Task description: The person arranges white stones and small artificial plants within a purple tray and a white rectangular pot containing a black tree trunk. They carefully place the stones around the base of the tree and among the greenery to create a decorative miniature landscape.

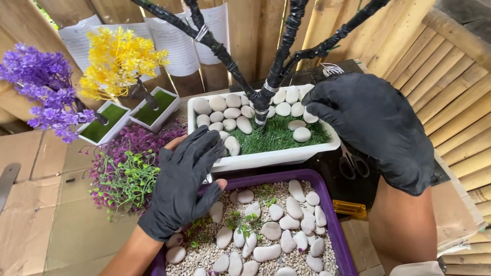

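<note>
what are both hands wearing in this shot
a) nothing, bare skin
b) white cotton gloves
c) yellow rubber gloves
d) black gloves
d: the left hand at the near edge of the white planter and the right hand at its far right end are both covered in black gloves, with bare skin showing only at the forearms.

Left hand (185, 176) in a black glove, fingers spread and reaching forward, right hand (371, 122) gloved too, palm down, fingers curled, forearms bare

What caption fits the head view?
Gloved left hand and right hand arrange white stones in planter.
</note>
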